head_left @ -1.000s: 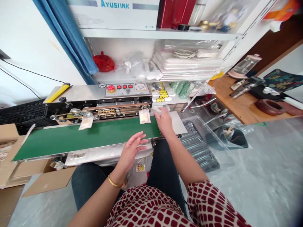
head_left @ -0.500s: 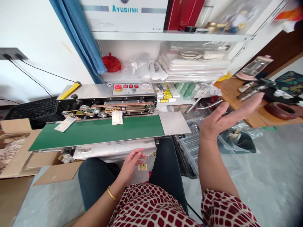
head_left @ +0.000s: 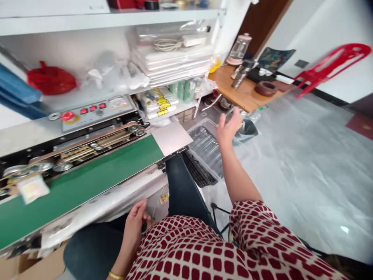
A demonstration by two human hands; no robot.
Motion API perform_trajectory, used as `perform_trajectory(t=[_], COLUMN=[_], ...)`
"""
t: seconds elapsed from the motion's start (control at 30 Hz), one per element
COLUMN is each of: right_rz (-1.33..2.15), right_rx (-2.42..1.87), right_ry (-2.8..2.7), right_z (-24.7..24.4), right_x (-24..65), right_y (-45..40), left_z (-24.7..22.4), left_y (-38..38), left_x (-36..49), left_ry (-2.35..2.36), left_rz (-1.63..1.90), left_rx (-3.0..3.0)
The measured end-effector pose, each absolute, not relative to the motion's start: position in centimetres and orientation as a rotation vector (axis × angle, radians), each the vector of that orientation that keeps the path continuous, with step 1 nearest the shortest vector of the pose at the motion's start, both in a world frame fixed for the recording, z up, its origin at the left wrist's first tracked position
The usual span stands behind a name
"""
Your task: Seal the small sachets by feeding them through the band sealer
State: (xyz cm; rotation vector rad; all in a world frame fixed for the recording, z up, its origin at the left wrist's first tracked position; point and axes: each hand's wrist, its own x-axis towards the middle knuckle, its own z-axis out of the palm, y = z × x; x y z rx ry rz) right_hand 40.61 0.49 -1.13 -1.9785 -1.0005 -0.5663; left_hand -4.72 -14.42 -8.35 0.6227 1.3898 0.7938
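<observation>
A band sealing machine with a green conveyor belt (head_left: 78, 175) runs across the left of the view, and a small sealed packet (head_left: 32, 189) lies on the belt at its far left end. My left hand (head_left: 134, 222) rests low by my lap below the belt, fingers apart and holding nothing I can see. A small printed sachet (head_left: 164, 198) lies a little to its right. My right hand (head_left: 229, 127) is raised in the air past the belt's steel end plate (head_left: 170, 137), fingers spread and empty, above a clear plastic bin (head_left: 204, 149).
The machine's control panel (head_left: 93, 111) has a red stop button. Shelves hold plastic-wrapped packs (head_left: 171, 58) and a red bag (head_left: 51, 79). A wooden table (head_left: 241, 87) holds a glass jug, and a red chair (head_left: 332, 68) stands on the plastic-sheeted floor.
The view has swung to the right and tilted. The packets have travelled left along the belt, with only one in view. My left hand has dropped toward my lap, and my right arm reaches farther forward.
</observation>
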Motion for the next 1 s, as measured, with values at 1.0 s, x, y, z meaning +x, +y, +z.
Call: perform_trajectory(t=[1.0], right_rz=[0.679], right_rx=[-3.034], right_ry=[-1.142], right_z=[-25.5], right_x=[54.9], right_y=[-0.8], left_z=[-13.8], left_y=[-9.7], left_x=[1.4], left_ry=[1.560], left_rz=[0.227], left_rx=[0.716])
